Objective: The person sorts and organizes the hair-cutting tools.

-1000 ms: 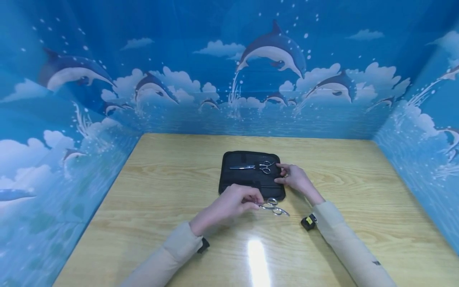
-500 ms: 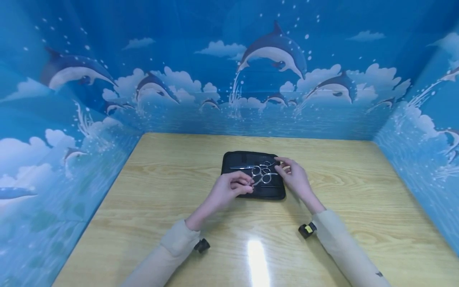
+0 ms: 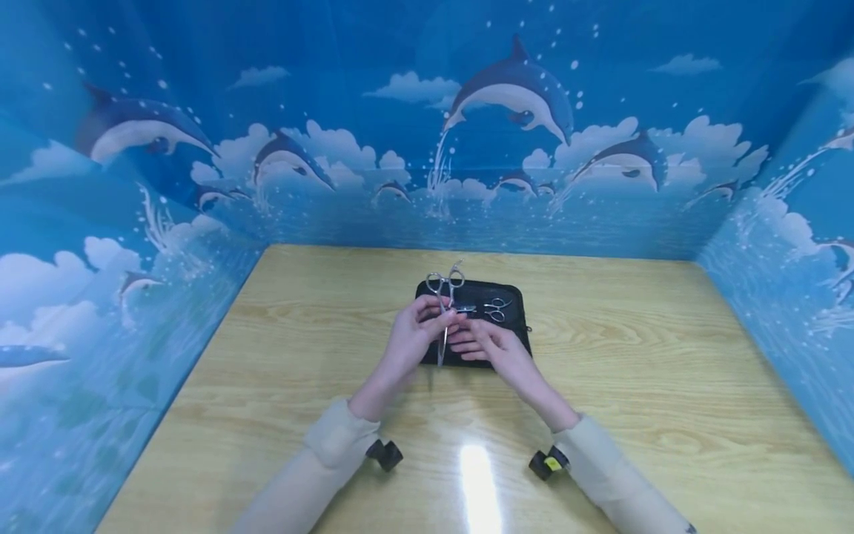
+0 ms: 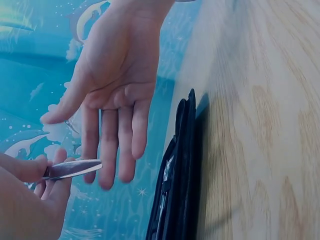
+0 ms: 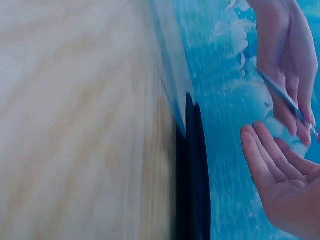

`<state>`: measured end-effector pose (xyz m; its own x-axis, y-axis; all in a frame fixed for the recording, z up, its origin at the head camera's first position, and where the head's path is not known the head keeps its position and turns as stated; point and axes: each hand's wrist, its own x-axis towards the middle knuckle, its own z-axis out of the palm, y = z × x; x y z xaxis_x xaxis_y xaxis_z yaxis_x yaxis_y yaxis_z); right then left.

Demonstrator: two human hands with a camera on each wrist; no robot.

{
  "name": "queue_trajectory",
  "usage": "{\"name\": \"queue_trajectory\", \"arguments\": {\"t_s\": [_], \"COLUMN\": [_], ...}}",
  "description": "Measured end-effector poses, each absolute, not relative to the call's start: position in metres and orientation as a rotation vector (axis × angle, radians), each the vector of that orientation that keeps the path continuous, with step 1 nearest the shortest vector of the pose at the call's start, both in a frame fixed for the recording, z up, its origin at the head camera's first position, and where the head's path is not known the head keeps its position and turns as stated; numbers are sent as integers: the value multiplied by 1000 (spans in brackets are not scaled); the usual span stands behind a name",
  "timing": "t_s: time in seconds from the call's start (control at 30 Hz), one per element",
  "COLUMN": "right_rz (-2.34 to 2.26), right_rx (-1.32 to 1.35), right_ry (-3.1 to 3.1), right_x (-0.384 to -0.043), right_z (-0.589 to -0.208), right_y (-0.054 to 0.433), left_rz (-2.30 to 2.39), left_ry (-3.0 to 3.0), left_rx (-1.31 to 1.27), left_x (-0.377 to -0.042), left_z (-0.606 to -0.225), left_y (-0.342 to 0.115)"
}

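Slim silver metal scissors (image 3: 443,341) are hanging above a flat black rectangular case (image 3: 515,328), handles pointing toward twelve o'clock. The left hand (image 3: 411,335) is pinching them in a tight grip; toward four o'clock the right hand (image 3: 502,348) is holding straight fingers out, its grip empty. Another silver pair (image 3: 467,308) is lying in the case.

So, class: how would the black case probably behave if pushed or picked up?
The black case would probably slide rather than roll or tip, since it lies flat and low. Being thin, it may flex slightly. The scissors lying in it might shift if it tilts.
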<state>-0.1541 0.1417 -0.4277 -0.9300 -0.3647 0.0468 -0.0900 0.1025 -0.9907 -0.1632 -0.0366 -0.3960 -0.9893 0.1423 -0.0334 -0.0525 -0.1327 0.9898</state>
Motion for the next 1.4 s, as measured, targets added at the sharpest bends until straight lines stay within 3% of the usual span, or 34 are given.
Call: {"name": "queue_trajectory", "arguments": {"t_s": [0.77,1.4], "right_rz": [-1949,-1844], "right_rx": [-386,-370], "right_ry": [1991,2044], "right_x": [-145,-153], "right_z": [-435,-430], "right_y": [124,147], "left_rz": [2334,2062], "left_ry": [1887,1973], "left_rx": [90,336], "left_x": [-163,-169], "left_z": [-401,-388], "left_y": [-33,-53]}}
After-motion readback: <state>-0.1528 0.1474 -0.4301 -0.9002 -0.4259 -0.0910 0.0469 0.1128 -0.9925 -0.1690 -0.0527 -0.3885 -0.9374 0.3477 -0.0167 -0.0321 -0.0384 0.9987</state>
